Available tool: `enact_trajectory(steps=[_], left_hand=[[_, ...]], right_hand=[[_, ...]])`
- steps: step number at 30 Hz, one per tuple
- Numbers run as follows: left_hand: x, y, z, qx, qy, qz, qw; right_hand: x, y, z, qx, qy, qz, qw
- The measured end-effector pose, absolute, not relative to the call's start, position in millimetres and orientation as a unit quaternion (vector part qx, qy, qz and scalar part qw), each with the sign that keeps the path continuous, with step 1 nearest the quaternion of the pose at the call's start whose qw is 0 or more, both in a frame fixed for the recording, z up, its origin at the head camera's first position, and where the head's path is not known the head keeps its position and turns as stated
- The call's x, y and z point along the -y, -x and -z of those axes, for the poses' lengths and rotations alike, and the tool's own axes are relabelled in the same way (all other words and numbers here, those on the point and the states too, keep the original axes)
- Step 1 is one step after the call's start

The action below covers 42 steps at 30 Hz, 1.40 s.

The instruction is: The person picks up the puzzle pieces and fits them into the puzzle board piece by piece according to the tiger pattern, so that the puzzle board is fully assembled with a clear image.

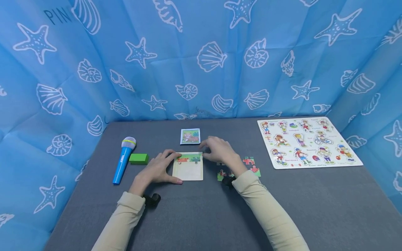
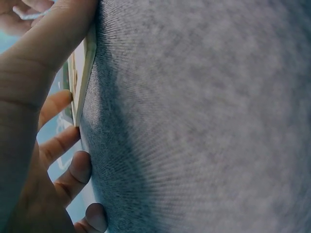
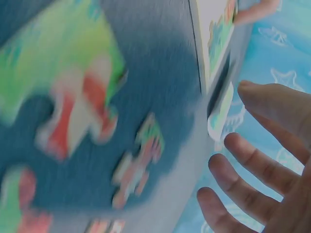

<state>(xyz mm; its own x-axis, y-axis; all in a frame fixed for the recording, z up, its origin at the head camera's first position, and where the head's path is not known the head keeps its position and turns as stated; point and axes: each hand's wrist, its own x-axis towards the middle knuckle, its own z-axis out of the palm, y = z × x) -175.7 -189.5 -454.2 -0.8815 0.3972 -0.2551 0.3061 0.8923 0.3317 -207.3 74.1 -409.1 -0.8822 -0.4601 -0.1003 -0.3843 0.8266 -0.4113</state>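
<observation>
A square wooden puzzle tray (image 1: 188, 174) lies in the middle, with joined red and green jigsaw pieces (image 1: 192, 158) along its top and bare wood below. My left hand (image 1: 159, 168) holds the tray's left side, thumb by the lower edge and index finger at the upper part. In the left wrist view its fingertips (image 2: 68, 138) meet the tray's edge. My right hand (image 1: 218, 150) hovers by the upper right corner; in the right wrist view its spread fingers (image 3: 252, 158) hold nothing. Loose jigsaw pieces (image 1: 249, 160) lie to the right, some partly hidden under the right hand and wrist.
A small picture card (image 1: 190, 136) with an animal lies behind the tray. On the left are a blue toy microphone (image 1: 123, 164) and a green block (image 1: 139, 159). A white board with sports figures (image 1: 309, 143) lies back right, before a blue curtain (image 1: 201, 59).
</observation>
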Motion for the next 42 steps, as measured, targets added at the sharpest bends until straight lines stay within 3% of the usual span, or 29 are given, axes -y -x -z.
enact_trajectory(steps=[16, 42], left_hand=[[189, 175, 454, -0.959, -0.182, -0.144, 0.159], [189, 176, 453, -0.958, -0.184, -0.145, 0.164]], right_hand=[[-113, 198, 411, -0.959, 0.183, 0.145, 0.158], [-108, 194, 418, -0.963, 0.175, 0.142, 0.147]])
